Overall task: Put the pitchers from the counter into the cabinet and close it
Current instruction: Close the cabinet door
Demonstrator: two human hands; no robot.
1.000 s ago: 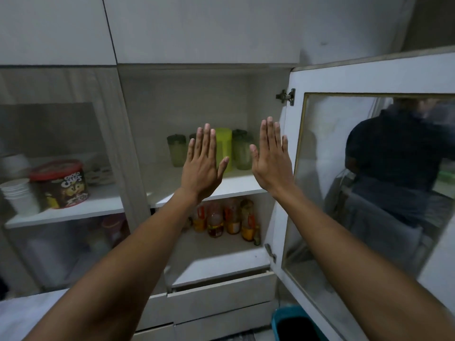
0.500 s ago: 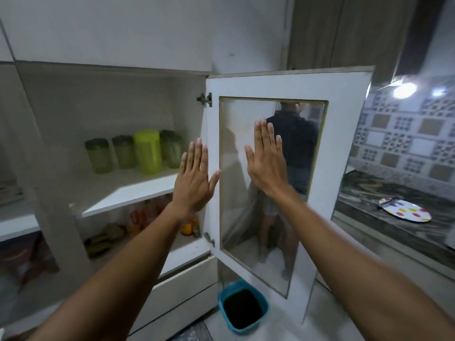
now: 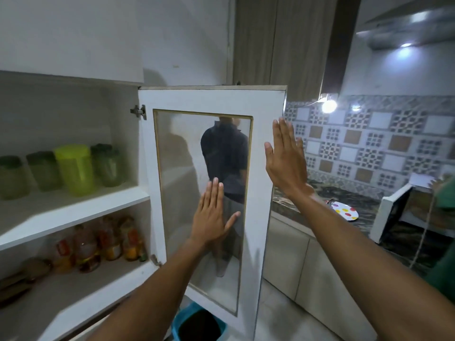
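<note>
Four pitchers stand in a row on the upper shelf (image 3: 73,212) of the open cabinet: a bright lime-green pitcher (image 3: 75,169) flanked by three paler green pitchers (image 3: 41,171) with dark lids. They are well off to the left of both hands, and neither hand touches them. The left hand (image 3: 211,215) is flat and spread, fingers up, in front of the glass pane of the cabinet door (image 3: 266,168); whether the palm touches the glass I cannot tell. The right hand (image 3: 285,161) is also open and empty, raised just beside the door's outer free edge. The door stands swung wide out, its glass reflecting a standing person. On the lower shelf sit several bottles (image 3: 108,242) with orange labels, and a blue bucket (image 3: 197,326) is on the floor under the door. A spotted plate (image 3: 344,211) lies on the dark tabletop (image 3: 357,200) to the right.

Compared with half a second ago, the view has swung right. The right hand has gone from the glass to the door's outer edge, and the left hand now covers the pane instead of the cabinet opening.
</note>
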